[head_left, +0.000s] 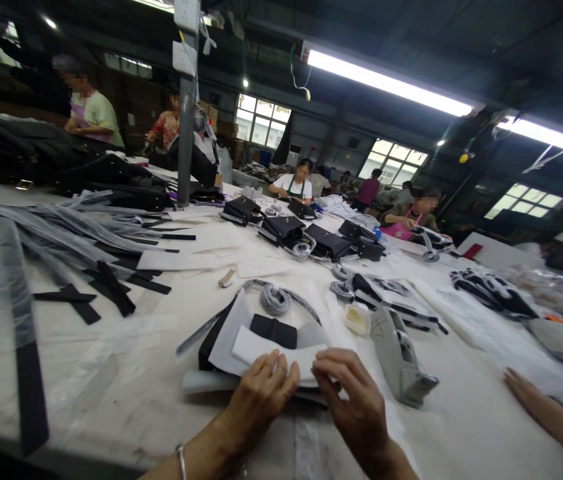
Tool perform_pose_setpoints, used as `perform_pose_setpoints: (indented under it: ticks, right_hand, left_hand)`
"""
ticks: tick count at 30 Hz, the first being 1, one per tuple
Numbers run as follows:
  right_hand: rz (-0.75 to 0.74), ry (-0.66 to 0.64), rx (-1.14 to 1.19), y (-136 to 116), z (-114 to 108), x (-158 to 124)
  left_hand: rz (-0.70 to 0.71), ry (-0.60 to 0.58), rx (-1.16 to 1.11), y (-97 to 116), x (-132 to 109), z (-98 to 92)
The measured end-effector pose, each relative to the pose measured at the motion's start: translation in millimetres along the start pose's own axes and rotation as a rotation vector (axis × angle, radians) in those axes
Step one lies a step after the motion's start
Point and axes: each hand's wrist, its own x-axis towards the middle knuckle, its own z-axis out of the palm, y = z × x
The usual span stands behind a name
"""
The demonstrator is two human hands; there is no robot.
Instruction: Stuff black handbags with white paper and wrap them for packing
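Note:
In front of me a black bag (210, 347) lies on the table with white wrapping paper (226, 333) spread over it. A folded white foam sheet (256, 345) rests on top, beside a small black piece (274, 330). My left hand (264, 393) curls its fingers over the foam sheet's near edge. At the sheet's right end, my right hand (354, 400) pinches it between thumb and fingers. A wrapped strap coil (275, 300) sits just behind the black piece. Both hands hide the near side of the bag.
Plastic-covered black straps (31, 373) spread across the left. A grey tape dispenser (401, 363) and a small tub (358, 319) stand to the right. Another person's hand (531, 393) reaches in at far right. Several black bags (284, 230) lie farther back, near a metal post (186, 133).

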Motion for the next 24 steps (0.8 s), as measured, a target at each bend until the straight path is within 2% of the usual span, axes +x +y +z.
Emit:
perform_pose_setpoints:
  ticks: [2,6,9,12,14,18,24]
  right_hand:
    - [0.18,-0.065,-0.027,21.0,3.9,24.8]
    - [0.596,-0.475,-0.211,73.8,32.6,72.5]
    - [0.739,-0.66,-0.298,110.4,56.6,94.6]
    - [0.865,-0.812,-0.382,136.1,76.1,102.7]
    - [0.923,-0.868,-0.438,145.9,86.8,103.2]
    - [0.984,-0.873,-0.519,153.7,101.5,99.0]
    - [1.038,-0.829,-0.438,158.6,102.8,89.7]
  left_hand:
    - [-0.001,0.013,0.02,1.9,-3.6,3.8]
    - [0.009,0.046,0.043,0.9,-2.3,8.6]
    - [0.01,0.057,0.051,0.7,0.8,10.5]
    - [0.0,0.093,0.065,2.4,-0.3,11.8]
    - [-0.007,0.109,0.07,3.9,-3.3,12.9]
    - [0.015,0.076,0.084,5.4,-8.9,16.5]
    - [0.015,0.039,0.059,0.0,-8.7,16.1]
